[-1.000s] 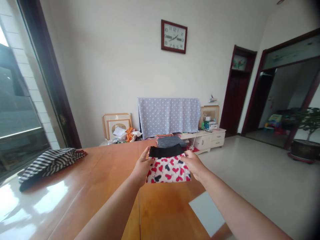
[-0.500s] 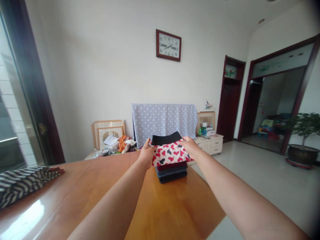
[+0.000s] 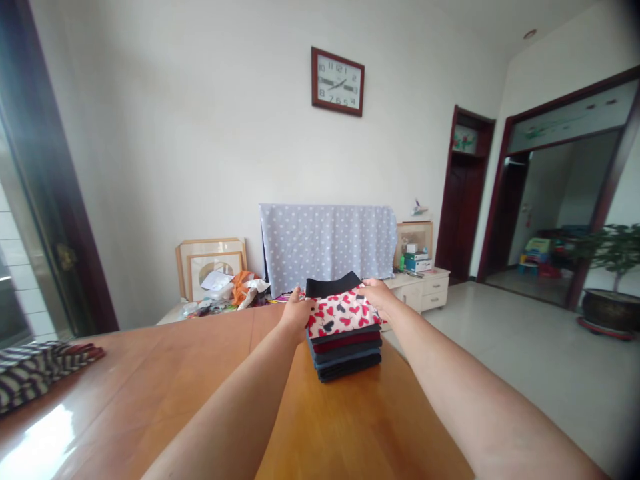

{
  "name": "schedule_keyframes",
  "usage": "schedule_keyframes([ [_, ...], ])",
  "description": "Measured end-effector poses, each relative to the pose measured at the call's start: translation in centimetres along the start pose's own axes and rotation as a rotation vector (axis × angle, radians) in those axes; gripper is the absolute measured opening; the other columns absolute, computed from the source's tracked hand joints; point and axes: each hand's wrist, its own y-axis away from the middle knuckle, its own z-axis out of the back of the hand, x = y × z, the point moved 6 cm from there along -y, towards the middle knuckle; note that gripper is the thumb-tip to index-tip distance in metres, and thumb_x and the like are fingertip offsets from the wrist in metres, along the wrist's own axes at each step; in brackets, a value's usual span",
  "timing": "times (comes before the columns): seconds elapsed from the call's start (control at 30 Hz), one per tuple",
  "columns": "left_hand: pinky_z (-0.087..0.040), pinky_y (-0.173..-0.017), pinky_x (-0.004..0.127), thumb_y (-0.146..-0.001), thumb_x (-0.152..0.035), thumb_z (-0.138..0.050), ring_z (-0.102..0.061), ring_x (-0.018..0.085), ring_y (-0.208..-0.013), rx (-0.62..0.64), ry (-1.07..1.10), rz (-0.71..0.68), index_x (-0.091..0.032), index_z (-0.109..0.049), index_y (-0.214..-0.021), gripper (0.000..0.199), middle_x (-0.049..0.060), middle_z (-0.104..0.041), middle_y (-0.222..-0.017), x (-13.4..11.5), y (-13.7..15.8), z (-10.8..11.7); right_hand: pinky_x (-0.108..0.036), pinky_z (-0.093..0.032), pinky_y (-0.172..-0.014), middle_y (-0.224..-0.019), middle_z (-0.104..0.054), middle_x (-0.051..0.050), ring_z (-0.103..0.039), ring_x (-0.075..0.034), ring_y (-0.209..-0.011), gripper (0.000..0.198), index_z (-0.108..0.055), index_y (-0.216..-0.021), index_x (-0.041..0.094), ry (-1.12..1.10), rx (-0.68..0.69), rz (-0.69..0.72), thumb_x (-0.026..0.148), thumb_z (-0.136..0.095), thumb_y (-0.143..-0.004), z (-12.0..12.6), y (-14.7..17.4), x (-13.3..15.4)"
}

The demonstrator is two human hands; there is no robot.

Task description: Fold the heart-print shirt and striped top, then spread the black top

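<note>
A folded heart-print garment (image 3: 343, 312), cream with red and black hearts and a black waistband, lies over the top of a stack of folded clothes (image 3: 347, 359). The stack shows dark red, grey, blue and black layers and rests on the wooden table (image 3: 320, 433). At the garment's left edge, my left hand (image 3: 296, 315) is closed with the thumb on top. My right hand (image 3: 379, 298) pinches the opposite edge near the waistband. The fingers under the cloth are hidden on both sides.
A black-and-white striped cloth (image 3: 43, 370) lies at the table's left end. Beyond the table stand a polka-dot cover (image 3: 327, 243), picture frames (image 3: 213, 250), a heap of bags (image 3: 243, 290) and a white cabinet (image 3: 434, 292). A potted plant (image 3: 613, 303) is at right.
The view has shifted slightly. More of the stack's front now shows beneath the heart-print garment, including a dark grey layer. Both hands keep their hold on its edges.
</note>
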Motion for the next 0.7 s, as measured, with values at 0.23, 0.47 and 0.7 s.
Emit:
schedule_keyframes([
  [0.23, -0.05, -0.048, 0.02, -0.077, -0.024, -0.075, -0.06, 0.009, -0.047, -0.032, 0.01, 0.078, -0.03, -0.026, -0.158, 0.094, -0.001, -0.07, -0.082, 1.7, -0.3, 0.1, -0.028, -0.056, -0.054, -0.067, -0.072, -0.004, -0.069, -0.02, -0.06, 0.024, -0.069, -0.09, 0.016, 0.033, 0.026, -0.042, 0.011, -0.07, -0.066, 0.1, -0.6, -2.2],
  [0.47, -0.053, -0.055, 0.021, -0.073, -0.017, -0.077, -0.067, 0.01, -0.063, -0.032, 0.021, -0.023, -0.033, -0.019, -0.161, 0.106, 0.008, -0.069, -0.126, 1.5, 0.1, -0.1, -0.028, -0.059, -0.063, -0.086, -0.076, -0.002, -0.073, -0.019, -0.075, 0.054, -0.066, -0.118, 0.023, 0.016, 0.035, 0.022, 0.01, -0.067, -0.066, 0.0, -1.1, -2.1],
  [0.7, -0.054, -0.06, 0.021, -0.072, -0.012, -0.076, -0.071, 0.015, -0.081, 0.015, 0.047, -0.084, -0.033, -0.018, -0.161, 0.108, 0.009, -0.063, -0.138, 1.8, 0.0, -0.4, -0.028, -0.059, -0.071, -0.096, -0.077, -0.003, -0.073, -0.018, -0.08, 0.063, -0.062, -0.127, 0.022, 0.023, 0.036, 0.049, 0.007, -0.064, -0.067, -0.2, -1.8, -3.2],
])
